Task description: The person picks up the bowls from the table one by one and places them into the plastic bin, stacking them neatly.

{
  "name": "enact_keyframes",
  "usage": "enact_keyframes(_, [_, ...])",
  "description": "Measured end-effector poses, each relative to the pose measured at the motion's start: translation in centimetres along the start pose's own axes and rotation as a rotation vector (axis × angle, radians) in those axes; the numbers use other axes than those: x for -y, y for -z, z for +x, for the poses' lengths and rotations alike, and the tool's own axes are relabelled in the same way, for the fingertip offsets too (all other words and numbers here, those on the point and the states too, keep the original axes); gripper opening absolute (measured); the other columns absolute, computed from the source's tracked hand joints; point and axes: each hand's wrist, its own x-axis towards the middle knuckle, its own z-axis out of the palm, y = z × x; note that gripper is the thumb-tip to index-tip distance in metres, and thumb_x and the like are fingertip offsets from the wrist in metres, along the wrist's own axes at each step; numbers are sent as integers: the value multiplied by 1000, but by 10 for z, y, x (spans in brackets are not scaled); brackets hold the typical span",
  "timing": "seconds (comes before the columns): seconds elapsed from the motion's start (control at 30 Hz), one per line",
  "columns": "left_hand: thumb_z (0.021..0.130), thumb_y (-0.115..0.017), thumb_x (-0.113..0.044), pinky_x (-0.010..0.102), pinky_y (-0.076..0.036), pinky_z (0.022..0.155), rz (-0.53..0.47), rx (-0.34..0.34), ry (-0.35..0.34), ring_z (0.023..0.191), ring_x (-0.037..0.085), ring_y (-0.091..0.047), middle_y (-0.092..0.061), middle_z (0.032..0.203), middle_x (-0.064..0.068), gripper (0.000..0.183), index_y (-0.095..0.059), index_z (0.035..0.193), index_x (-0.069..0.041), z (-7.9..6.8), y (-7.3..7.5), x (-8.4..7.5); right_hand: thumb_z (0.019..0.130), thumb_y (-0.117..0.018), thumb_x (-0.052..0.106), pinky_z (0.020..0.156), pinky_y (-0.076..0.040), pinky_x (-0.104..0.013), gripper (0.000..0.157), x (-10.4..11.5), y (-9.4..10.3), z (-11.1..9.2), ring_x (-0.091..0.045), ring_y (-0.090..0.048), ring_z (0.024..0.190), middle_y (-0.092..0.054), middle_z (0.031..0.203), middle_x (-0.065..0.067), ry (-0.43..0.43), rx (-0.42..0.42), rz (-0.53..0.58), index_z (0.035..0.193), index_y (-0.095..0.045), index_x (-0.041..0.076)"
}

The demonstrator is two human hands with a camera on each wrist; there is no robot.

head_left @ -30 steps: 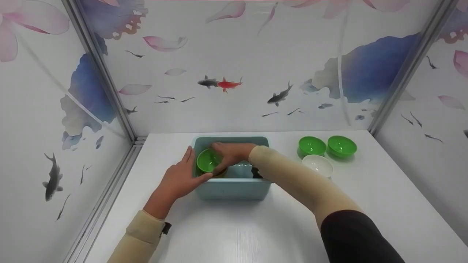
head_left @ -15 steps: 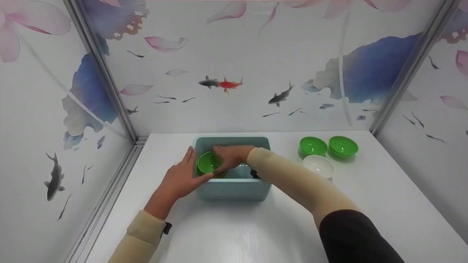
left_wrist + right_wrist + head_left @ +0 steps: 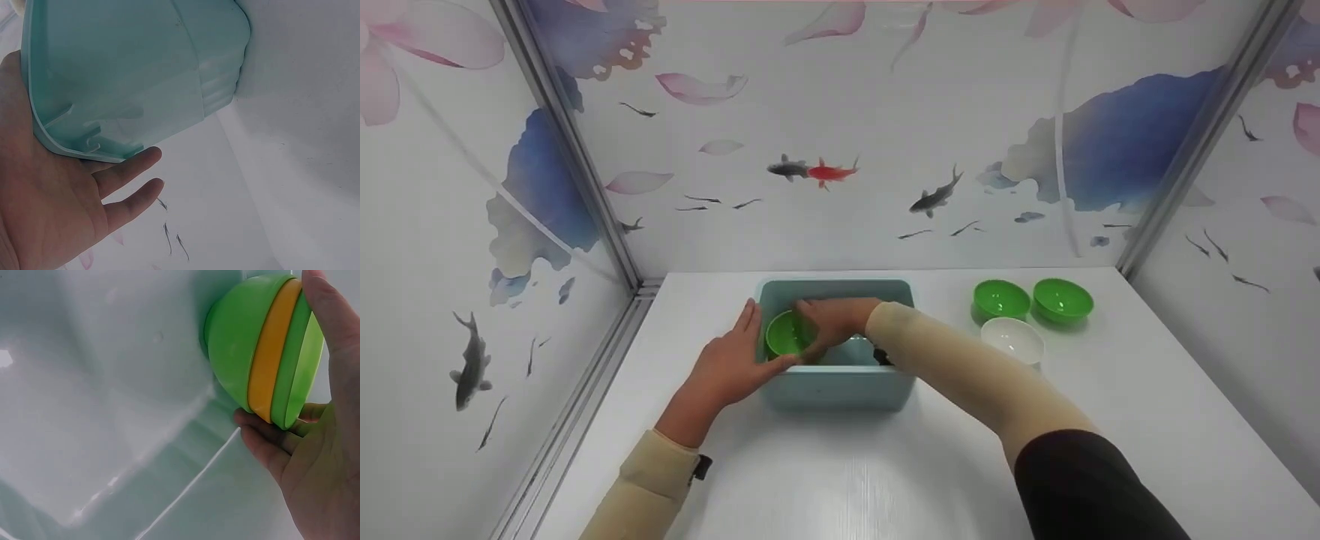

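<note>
A stack of nested bowls, green with an orange one between (image 3: 274, 351), stands inside the pale blue-green plastic bin (image 3: 836, 390), against its left end. My right hand (image 3: 840, 322) reaches into the bin and holds the stack by its rims, thumb on one side and fingers on the other, as the right wrist view shows. Only the top green bowl (image 3: 784, 334) of the stack shows from the head. My left hand (image 3: 727, 367) rests on the bin's near left corner, fingers straight along the outer side (image 3: 112, 73) and thumb along the front rim.
To the right of the bin, two green bowls (image 3: 1000, 300) and a white bowl (image 3: 1014, 339) sit on the white table (image 3: 840, 480). My right sleeve passes close in front of the white bowl. Printed panels (image 3: 840, 97) wall the table at the back and sides.
The bowl stack in my right hand has sunk slightly into the bin, mostly in the first half second. My left hand has stayed at the bin's corner.
</note>
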Motion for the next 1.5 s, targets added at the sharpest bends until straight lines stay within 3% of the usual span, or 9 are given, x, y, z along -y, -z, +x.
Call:
enact_keyframes(0.17, [101,-60,-77,64,-51,112,2,-1,1,142,50,-59,-14,183,20,116,-15,175,1,1,1,-1,85,-84,75,121,-46,-44,111,0,0,1,-20,-58,132,-57,147,-4,-27,-13,-17,166,-37,14])
enact_keyframes(0.37, [101,-61,-76,65,-50,113,2,-1,-1,141,50,-59,-14,183,20,116,-15,175,1,1,1,-2,83,-86,74,121,-46,-44,112,2,3,-1,-20,-59,134,-60,149,-4,-49,-20,-35,165,-39,15])
enact_keyframes(0.53, [100,-58,-81,64,-51,113,1,0,-3,141,50,-59,-15,183,20,119,-16,175,1,2,-1,-1,81,-91,67,123,-44,-46,114,3,9,-4,-22,-58,138,-58,153,-5,-72,-9,32,167,-37,17])
enact_keyframes(0.73, [100,-60,-79,63,-48,116,-13,-7,-3,145,50,-55,-15,183,21,118,-16,175,1,1,0,0,88,-89,61,123,-44,-48,108,-4,25,-12,-29,-57,144,-58,158,-14,-4,-36,26,167,-40,8])
enact_keyframes(0.83, [101,-62,-77,64,-48,116,-18,-9,3,145,51,-56,-15,183,21,118,-15,175,1,1,0,1,90,-89,59,117,-49,-50,98,-7,32,-18,-31,-62,136,-63,150,-17,31,-53,17,160,-47,4])
enact_keyframes(0.93, [100,-60,-80,65,-49,114,-10,-6,6,142,51,-58,-14,183,20,120,-15,175,2,0,-1,1,92,-87,58,116,-50,-51,99,-10,37,-25,-34,-63,135,-65,148,-20,54,-71,3,162,-45,2])
enact_keyframes(1.03, [98,-56,-85,65,-50,113,-2,8,8,141,51,-59,-13,183,20,123,-14,175,2,-1,-2,1,96,-85,54,114,-52,-51,95,-12,43,-37,-34,-64,134,-67,145,-21,75,-87,4,164,-45,1])
enact_keyframes(1.23, [96,-54,-88,65,-50,113,-5,7,12,140,52,-60,-13,183,21,126,-15,175,2,0,-1,1,103,-80,42,108,-56,-48,70,-16,62,-72,-30,-69,126,-72,138,-18,134,-160,21,157,-57,5])
enact_keyframes(1.5, [98,-61,-80,65,-52,110,-16,5,4,135,53,-62,-12,183,21,122,-14,175,2,0,-2,1,105,-79,32,108,-57,-48,51,-37,71,-128,-23,-72,120,-74,129,-7,212,-283,128,150,-65,10])
